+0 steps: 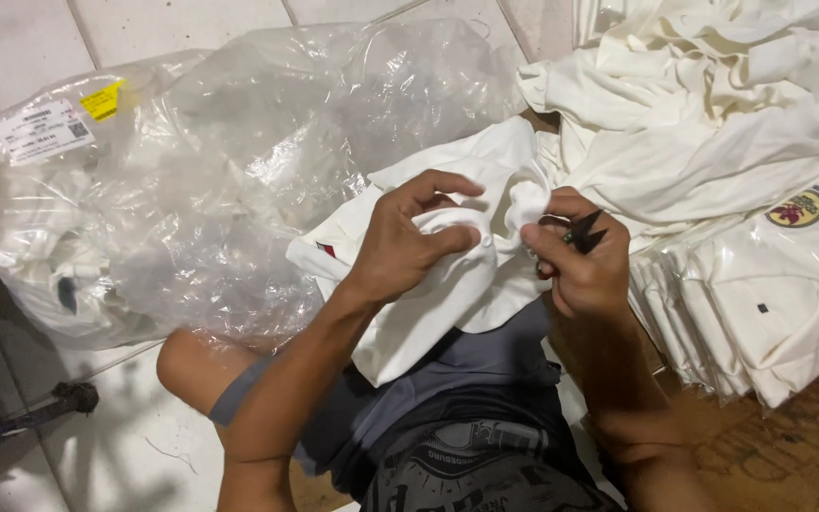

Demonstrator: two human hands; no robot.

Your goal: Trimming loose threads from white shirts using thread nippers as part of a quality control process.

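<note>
Left hand (419,242) grips a bunched fold of the cream-white cotton garment (447,275) over the lap. Right hand (580,261) pinches the same fabric, small dark thread snips (582,232) held in its fingers; big clear plastic bag (191,171) lies just left.

A big clear plastic bag (210,161) lies crumpled on the white tiled floor (11,47), with a white label and a yellow sticker on it. A loose heap of cream garments (713,104) lies further back. Near it, a stack of folded garments in plastic sleeves (760,313) rests on a wooden board (789,455).
</note>
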